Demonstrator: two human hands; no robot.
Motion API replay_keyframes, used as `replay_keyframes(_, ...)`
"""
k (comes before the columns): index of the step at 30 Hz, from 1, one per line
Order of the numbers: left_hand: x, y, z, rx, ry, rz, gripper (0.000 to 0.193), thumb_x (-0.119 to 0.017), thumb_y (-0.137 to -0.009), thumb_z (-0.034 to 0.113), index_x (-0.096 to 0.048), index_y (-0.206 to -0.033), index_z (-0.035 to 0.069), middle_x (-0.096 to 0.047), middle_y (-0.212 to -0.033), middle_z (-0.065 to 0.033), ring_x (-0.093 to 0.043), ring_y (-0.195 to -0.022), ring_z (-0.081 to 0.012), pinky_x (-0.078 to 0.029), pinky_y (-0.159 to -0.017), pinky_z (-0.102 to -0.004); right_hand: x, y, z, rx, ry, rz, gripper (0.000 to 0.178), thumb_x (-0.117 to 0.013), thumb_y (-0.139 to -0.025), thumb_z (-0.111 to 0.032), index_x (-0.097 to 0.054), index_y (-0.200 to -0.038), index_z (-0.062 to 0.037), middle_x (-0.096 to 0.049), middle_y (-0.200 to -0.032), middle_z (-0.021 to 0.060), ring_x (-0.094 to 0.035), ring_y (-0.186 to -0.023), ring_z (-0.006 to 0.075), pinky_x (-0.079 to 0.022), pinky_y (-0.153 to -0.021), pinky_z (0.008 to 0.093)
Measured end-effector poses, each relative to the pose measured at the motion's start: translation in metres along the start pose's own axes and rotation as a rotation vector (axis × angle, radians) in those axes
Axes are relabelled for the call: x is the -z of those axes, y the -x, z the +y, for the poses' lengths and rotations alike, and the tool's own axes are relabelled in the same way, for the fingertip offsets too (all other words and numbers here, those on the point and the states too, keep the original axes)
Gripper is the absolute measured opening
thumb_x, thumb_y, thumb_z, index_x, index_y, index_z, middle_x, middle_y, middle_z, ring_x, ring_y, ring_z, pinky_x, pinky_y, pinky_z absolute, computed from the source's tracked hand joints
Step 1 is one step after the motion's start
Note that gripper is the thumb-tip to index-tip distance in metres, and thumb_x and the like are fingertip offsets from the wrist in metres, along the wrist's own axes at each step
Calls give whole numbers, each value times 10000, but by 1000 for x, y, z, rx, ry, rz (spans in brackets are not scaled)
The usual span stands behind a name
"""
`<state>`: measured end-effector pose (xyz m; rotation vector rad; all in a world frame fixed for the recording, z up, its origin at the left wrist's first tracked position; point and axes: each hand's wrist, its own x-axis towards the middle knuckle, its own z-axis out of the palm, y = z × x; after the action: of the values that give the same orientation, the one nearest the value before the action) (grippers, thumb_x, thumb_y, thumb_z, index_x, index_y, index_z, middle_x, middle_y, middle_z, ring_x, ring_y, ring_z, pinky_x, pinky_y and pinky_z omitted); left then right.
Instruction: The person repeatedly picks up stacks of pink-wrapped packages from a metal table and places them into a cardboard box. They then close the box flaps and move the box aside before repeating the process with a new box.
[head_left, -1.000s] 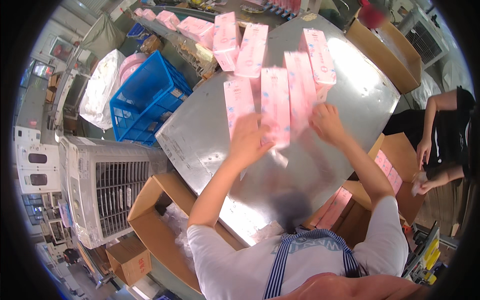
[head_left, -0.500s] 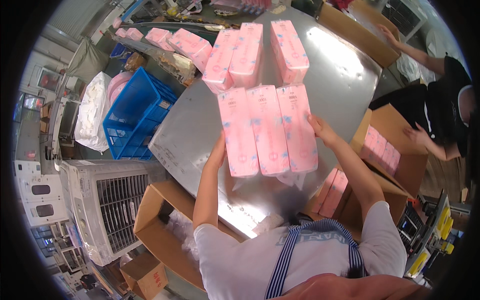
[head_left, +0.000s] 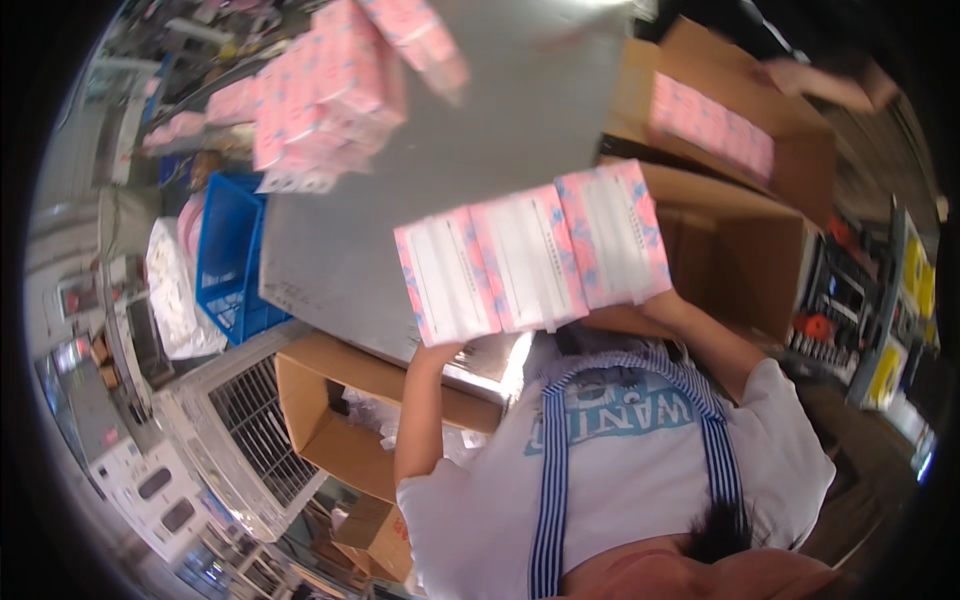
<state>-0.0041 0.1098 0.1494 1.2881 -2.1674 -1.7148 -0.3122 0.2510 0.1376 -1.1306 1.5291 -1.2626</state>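
Noted at left: blue plastic crate point(head_left: 230, 258), white sack point(head_left: 178, 312) just beside. Logged nearer: pale unit point(head_left: 262, 425) with dark slatted grille; open carton point(head_left: 305, 395) holding crumpled clear plastic point(head_left: 372, 412).

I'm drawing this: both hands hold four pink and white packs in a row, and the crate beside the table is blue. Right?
Not four: the head view shows three pink and white packs in a row, held by the left hand and right hand. The crate beside the table is blue.
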Motion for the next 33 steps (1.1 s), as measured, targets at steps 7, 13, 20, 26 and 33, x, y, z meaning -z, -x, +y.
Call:
replay_keyframes(7,-140,-80,86,-80,438,-606,573,-765,-767,233,-534,-1254,39,-547,-1269,-77,-506,-1163,-198,-398,-1013,-351,150,154,-11,-197,254,378,619,-742,-781,-223,-460,-1288,-8,-520,-1274,143,-502,-1161,242,-392,-995,363)
replay_keyframes(13,-275,-169,98,655,358,-538,545,-572,-909,393,-423,-1327,79,-500,-1276,-73,-507,-1122,-192,-457,-868,-353,224,172,56,-462,363,711,706,-717,-757,-161,-365,-1345,5,-532,-1219,184,-525,-1128,295,-409,-988,398)
replay_keyframes(20,-265,-143,122,299,569,-333,371,-539,-948,228,-482,-1280,74,-560,-1238,-67,-563,-1095,-178,-477,-862,-288,189,107,124,-692,1151,118,805,-721,-725,-243,-287,-1403,-238,-248,-1460,156,-257,-1338,385,-345,-925,656)
replay_keyframes(26,-188,-57,99,142,654,173,352,-551,-940,186,-502,-1245,19,-584,-1193,-125,-572,-1083,-225,-457,-923,-327,234,48,254,-557,918,82,481,-652,-774,-189,-482,-1211,-84,-464,-1283,161,-405,-1206,378,-370,-934,563)
replay_keyframes(33,-126,102,-33,217,243,1142,321,-549,-890,44,-555,-1207,-2,-586,-1193,-127,-571,-1055,-214,-466,-905,-330,158,71,197,-138,1173,-301,530,-584,-777,-69,-451,-1290,-52,-405,-1338,152,-360,-1257,344,-305,-1050,480)
